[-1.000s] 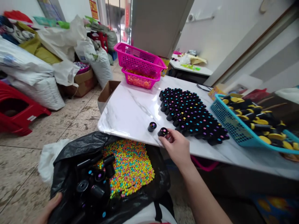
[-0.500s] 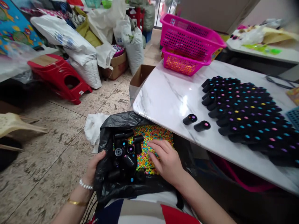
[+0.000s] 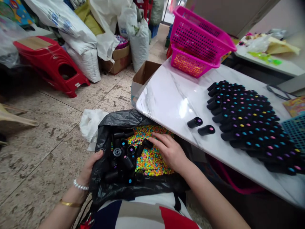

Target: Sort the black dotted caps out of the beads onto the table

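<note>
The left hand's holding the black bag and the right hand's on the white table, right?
Not quite: the right hand is over the colored beads in the black bag, not on the white table. The head view shows it. The left hand is holding the bag.

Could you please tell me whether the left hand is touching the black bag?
Touching: the head view shows the left hand with its thumb on the black bag, no gap.

A pearly bracelet [image 3: 80,185] and gold bangle [image 3: 70,203] are worn — with navy-beige-red clothing [image 3: 140,216].
</note>
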The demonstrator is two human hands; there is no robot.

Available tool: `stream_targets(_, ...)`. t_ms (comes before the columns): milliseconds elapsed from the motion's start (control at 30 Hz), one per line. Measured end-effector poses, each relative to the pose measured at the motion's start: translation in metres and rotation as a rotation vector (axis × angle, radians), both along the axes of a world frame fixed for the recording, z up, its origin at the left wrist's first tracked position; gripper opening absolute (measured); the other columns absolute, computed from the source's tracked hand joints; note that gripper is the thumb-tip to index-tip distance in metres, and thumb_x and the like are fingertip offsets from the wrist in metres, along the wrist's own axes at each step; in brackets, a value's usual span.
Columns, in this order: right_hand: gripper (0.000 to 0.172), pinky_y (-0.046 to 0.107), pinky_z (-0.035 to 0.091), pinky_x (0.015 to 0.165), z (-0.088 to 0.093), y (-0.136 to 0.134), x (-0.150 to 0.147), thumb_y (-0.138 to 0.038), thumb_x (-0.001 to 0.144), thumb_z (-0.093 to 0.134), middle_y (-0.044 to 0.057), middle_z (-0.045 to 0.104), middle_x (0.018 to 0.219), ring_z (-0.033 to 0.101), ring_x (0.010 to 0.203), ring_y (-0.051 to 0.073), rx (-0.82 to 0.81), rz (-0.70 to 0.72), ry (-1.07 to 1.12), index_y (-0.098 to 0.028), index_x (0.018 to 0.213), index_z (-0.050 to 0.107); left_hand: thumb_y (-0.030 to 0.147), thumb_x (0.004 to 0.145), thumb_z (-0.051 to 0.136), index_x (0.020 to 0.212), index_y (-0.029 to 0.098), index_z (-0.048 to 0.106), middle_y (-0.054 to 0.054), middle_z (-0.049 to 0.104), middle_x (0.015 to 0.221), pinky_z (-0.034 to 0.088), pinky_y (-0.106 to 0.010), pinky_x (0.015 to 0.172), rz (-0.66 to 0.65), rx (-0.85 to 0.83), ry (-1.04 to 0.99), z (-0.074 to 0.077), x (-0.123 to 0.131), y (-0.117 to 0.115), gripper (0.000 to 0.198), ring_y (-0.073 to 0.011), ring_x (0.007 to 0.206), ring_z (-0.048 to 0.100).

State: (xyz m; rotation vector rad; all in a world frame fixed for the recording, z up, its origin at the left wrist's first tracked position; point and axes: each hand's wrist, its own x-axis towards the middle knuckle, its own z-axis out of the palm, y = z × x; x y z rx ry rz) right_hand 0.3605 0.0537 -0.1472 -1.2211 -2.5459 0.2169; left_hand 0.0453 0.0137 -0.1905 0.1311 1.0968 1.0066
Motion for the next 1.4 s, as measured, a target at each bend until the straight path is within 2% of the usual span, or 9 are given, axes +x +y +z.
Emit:
stream_targets(133, 0.056, 0.040, 0.053, 0.091, 0.005, 0.008, -0.006, -0.005, 0.088, 0.047, 0.009, 0.045, 0.148, 0.056, 0.116, 0.025, -0.041, 0.209, -0.190, -0.026, 0.140, 0.046, 0.033, 0.062, 0.081, 0.080, 0.016, 0.074, -0.009, 0.078, 0.086, 0.058, -0.036, 0.085, 0.011, -0.030, 0.029, -0.004, -0.002, 0.000, 0.026, -0.0326, 0.094, 0.071)
stream_targets(300, 0.046, 0.038, 0.056, 0.075, 0.009, 0.001, -0.004, -0.037, 0.090, 0.061, 0.014, 0.070, 0.103, 0.066, 0.089, 0.026, -0.143, 0.054, -0.312, -0.014, 0.129, 0.056, 0.034, 0.063, 0.080, 0.084, 0.014, 0.074, -0.011, 0.078, 0.087, 0.058, -0.037, 0.085, 0.007, -0.015, 0.047, -0.001, -0.003, 0.000, 0.029, -0.0337, 0.091, 0.072)
stream_targets(367, 0.055, 0.042, 0.055, 0.080, 0.009, -0.009, 0.002, -0.048, 0.086, 0.064, 0.015, 0.069, 0.105, 0.064, 0.093, 0.028, -0.142, 0.017, -0.267, -0.014, 0.128, 0.056, 0.034, 0.064, 0.079, 0.085, 0.014, 0.074, -0.011, 0.078, 0.086, 0.058, -0.038, 0.084, 0.003, -0.018, 0.046, 0.000, -0.002, 0.001, 0.029, -0.0340, 0.090, 0.072)
stream_targets(500, 0.044, 0.041, 0.052, 0.093, -0.003, -0.027, 0.007, -0.029, 0.092, 0.058, 0.012, 0.061, 0.128, 0.060, 0.108, 0.026, -0.170, 0.046, -0.133, -0.018, 0.134, 0.050, 0.028, 0.066, 0.078, 0.082, 0.013, 0.074, -0.009, 0.078, 0.079, 0.057, -0.038, 0.087, -0.006, -0.014, 0.003, 0.002, -0.003, 0.004, 0.022, -0.0337, 0.094, 0.071)
stream_targets(667, 0.044, 0.037, 0.053, 0.092, -0.017, -0.033, 0.003, -0.012, 0.089, 0.053, 0.012, 0.065, 0.118, 0.060, 0.106, 0.024, -0.212, -0.078, -0.026, -0.014, 0.133, 0.049, 0.027, 0.070, 0.077, 0.085, 0.013, 0.074, -0.008, 0.078, 0.078, 0.056, -0.038, 0.089, -0.002, -0.015, -0.047, 0.015, 0.004, 0.003, 0.021, -0.0331, 0.096, 0.070)
stream_targets(900, 0.023, 0.043, 0.051, 0.082, -0.004, -0.029, -0.015, -0.008, 0.087, 0.049, 0.014, 0.066, 0.097, 0.057, 0.091, 0.028, -0.148, -0.094, -0.250, -0.013, 0.103, 0.065, 0.024, 0.080, 0.065, 0.101, 0.014, 0.074, -0.010, 0.078, 0.086, 0.060, -0.038, 0.082, -0.004, -0.061, -0.031, 0.038, 0.019, 0.000, 0.025, -0.0319, 0.092, 0.072)
stream_targets(1000, 0.026, 0.037, 0.050, 0.083, -0.001, -0.036, -0.019, -0.003, 0.080, 0.054, 0.009, 0.065, 0.099, 0.057, 0.093, 0.023, -0.309, -0.093, -0.051, -0.016, 0.100, 0.063, 0.023, 0.085, 0.058, 0.108, 0.013, 0.071, -0.011, 0.078, 0.088, 0.060, -0.039, 0.081, 0.029, -0.062, -0.013, 0.040, 0.021, -0.002, 0.029, -0.0309, 0.090, 0.073)
stream_targets(1200, 0.028, 0.029, 0.051, 0.081, -0.006, -0.059, 0.001, -0.013, 0.079, 0.063, 0.003, 0.065, 0.103, 0.063, 0.091, 0.015, -0.672, -0.288, 0.739, -0.022, 0.105, 0.058, 0.018, 0.089, 0.052, 0.120, 0.010, 0.065, -0.013, 0.077, 0.093, 0.060, -0.042, 0.081, 0.003, -0.091, 0.002, 0.035, 0.016, -0.019, 0.035, -0.0307, 0.090, 0.073)
stream_targets(1400, 0.041, 0.031, 0.055, 0.079, -0.017, -0.069, 0.011, -0.019, 0.075, 0.068, 0.006, 0.067, 0.106, 0.065, 0.091, 0.018, -0.546, -0.374, 0.942, -0.022, 0.115, 0.058, 0.016, 0.086, 0.056, 0.127, 0.011, 0.061, -0.013, 0.076, 0.094, 0.057, -0.046, 0.089, -0.045, -0.031, -0.070, 0.013, 0.010, -0.036, 0.042, -0.0320, 0.091, 0.072)
